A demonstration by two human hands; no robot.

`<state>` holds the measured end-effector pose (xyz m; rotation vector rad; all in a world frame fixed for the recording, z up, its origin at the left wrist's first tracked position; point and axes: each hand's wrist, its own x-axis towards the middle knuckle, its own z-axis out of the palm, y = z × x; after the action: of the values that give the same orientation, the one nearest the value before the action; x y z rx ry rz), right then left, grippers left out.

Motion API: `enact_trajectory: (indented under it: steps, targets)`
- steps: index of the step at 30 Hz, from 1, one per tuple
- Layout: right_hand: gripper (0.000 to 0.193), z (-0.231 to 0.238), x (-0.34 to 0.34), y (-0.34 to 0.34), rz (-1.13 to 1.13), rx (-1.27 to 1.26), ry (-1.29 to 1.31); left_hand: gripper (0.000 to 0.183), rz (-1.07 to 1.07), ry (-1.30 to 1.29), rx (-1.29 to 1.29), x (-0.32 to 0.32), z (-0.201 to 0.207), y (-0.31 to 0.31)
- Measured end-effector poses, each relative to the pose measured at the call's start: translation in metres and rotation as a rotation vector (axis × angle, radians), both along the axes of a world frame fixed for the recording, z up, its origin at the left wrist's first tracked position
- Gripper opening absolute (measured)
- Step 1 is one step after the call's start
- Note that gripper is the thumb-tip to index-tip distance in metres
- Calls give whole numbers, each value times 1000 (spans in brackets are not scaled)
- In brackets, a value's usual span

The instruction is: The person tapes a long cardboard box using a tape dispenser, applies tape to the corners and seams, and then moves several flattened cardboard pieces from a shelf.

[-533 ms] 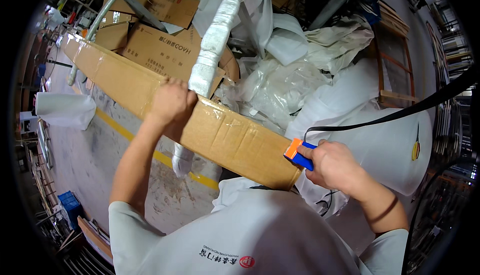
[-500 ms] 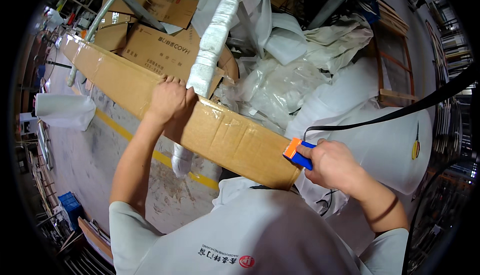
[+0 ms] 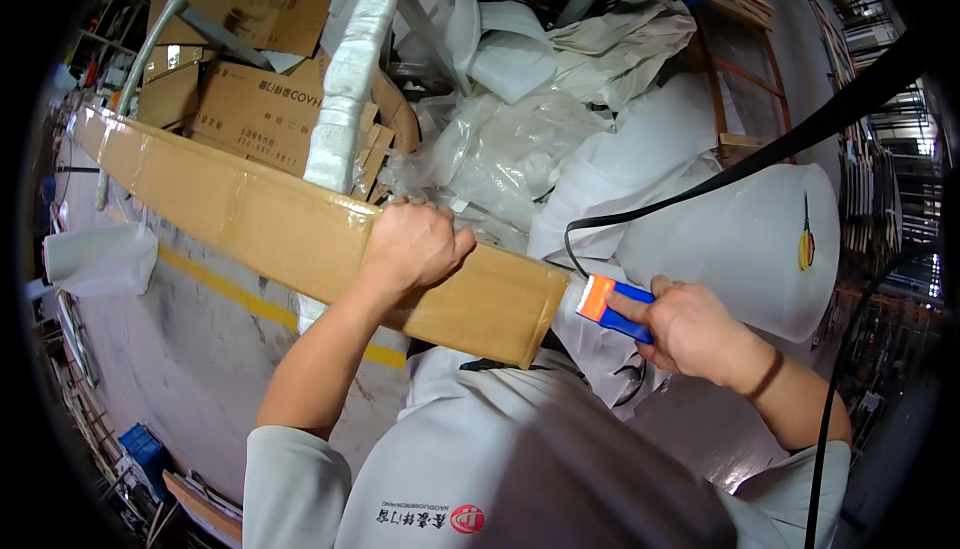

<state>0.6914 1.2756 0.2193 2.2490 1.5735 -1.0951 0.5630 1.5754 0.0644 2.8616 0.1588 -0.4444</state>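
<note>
A long, narrow cardboard carton with shiny clear tape on it runs slantwise from the far left to just in front of my body. My left hand is closed over its upper edge, fairly close to the near right end. In my right hand is a blue scraper-like tool with an orange head and a pale front edge; its exact kind is unclear. The tool's head is just right of the carton's end, apart from it. Behind the carton, a pole wrapped in white film rises.
Crumpled clear plastic and flattened cardboard lie beyond the carton. A large white foam roll is at right, with yellow-handled snips against it. A black strap crosses the right side. A smaller white roll lies left.
My left hand has shifted along the carton toward its near right end. My right hand has drawn the tool off the carton's end, to the right. The whole view has turned slightly.
</note>
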Motion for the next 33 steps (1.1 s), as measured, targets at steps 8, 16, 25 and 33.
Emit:
enact_trajectory:
  steps: [8, 16, 25, 33]
  targets:
    - [64, -65, -15, -56, -148, 65, -4, 38, -12, 42, 34, 4, 5, -6]
    - [76, -165, -25, -85, -159, 508, 21, 34, -553, -292, -319, 30, -19, -109]
    - [74, -218, -20, -125, -193, 546, 78, 31, -491, -48, -341, 41, -31, -122]
    - [43, -170, -10, -9, -183, -183, 96, 35, -1017, -356, -508, 44, -46, -115]
